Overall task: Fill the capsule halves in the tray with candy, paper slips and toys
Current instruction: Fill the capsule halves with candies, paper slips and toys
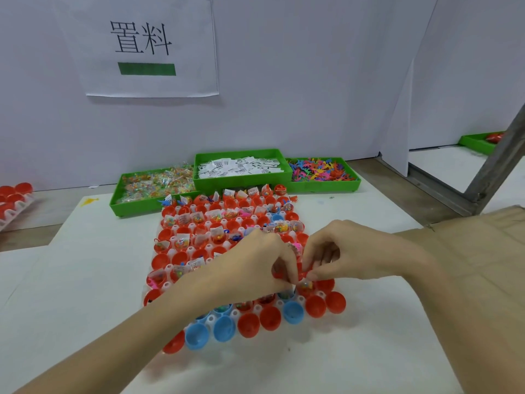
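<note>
White desk (pixel 93 280) is carrying everything, w/ a brown cardboard sheet (pixel 477 251) lying at the right. Clear tray (pixel 210 319) of capsule halves (pixel 248 325) is sitting at desk centre, mostly red w/ a few blue near the front; far rows are holding candy packs, slips & toys, front rows are sitting bare. Behind the tray, three green bins are standing side by side: candy bin (pixel 154 184) left, paper slip bin (pixel 241 167) middle, toy bin (pixel 321 172) right. Paper sign (pixel 142 44) is hanging on the wall above. Left hand (pixel 252 265) & right hand (pixel 338 257) are meeting over the tray's right-centre, fingers curled, pinching something small at a capsule half approx. there; can't tell what, too hidden. Another tray of red halves (pixel 14 200) is sitting at far left.
</note>
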### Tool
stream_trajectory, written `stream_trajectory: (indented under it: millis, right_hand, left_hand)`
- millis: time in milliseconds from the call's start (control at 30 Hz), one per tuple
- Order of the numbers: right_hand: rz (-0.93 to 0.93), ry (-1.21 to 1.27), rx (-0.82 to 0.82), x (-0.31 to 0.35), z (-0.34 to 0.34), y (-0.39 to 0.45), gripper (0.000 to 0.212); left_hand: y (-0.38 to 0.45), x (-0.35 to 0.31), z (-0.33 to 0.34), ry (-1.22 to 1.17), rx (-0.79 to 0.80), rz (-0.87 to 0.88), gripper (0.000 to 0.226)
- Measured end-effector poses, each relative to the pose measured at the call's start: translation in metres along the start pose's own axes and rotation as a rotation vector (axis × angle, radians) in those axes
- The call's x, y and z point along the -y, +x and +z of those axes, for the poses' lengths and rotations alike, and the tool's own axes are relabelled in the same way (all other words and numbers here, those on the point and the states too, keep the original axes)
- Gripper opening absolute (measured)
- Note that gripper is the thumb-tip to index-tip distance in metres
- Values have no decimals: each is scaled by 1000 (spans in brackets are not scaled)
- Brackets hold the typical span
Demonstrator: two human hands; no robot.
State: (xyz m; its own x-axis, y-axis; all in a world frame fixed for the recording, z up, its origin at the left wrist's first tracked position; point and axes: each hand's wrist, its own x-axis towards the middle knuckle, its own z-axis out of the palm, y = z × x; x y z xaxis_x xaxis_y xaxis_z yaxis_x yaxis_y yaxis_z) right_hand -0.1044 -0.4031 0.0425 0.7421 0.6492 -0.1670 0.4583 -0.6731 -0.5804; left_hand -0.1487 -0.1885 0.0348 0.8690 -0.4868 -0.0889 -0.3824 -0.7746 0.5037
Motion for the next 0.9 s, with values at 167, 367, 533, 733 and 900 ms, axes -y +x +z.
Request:
stream_trajectory:
  millis: [167, 367, 533, 733, 900]
  right_hand:
    - [21, -62, 37, 2, 8, 5, 7]
    - [40, -168, 64, 8, 8, 7, 8]
    - [32, -134, 22, 15, -17, 9, 14]
    - [-90, 54, -83, 38, -14, 53, 23]
    - [-121, 217, -285, 36, 17, 92, 23]
  left_hand:
    - [-1, -1, -6, -21, -17, 23, 24]
    - [-1, 4, -7, -49, -77, 82, 17]
    - [-8, 17, -14, -131, -189, 154, 10]
    - [-16, 71, -45, -176, -482, -49, 13]
    - [-15, 153, -82, -114, -676, -298, 13]
